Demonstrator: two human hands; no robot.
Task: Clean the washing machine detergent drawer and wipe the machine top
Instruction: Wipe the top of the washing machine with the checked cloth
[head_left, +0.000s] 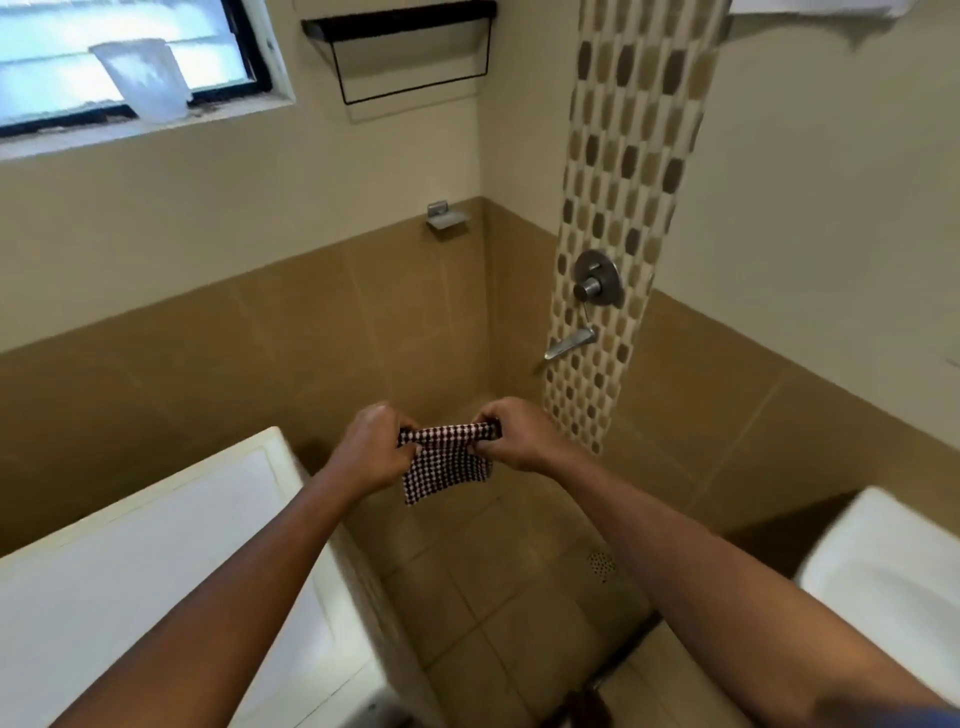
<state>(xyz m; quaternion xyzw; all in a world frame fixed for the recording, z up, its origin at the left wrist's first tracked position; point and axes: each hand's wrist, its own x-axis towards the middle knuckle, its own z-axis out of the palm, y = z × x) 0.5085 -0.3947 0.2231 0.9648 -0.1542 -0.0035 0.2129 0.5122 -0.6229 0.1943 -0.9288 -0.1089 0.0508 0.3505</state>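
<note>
Both arms reach out over the tiled floor (498, 613): the left hand (371, 447) and right hand (511, 434) are each closed tight on an upper corner of a small checked cloth (447, 462), which hangs between them in mid-air. The white washing machine top (156, 561) lies below the left forearm. A wall tap (571, 343) is mounted beyond the hands.
</note>
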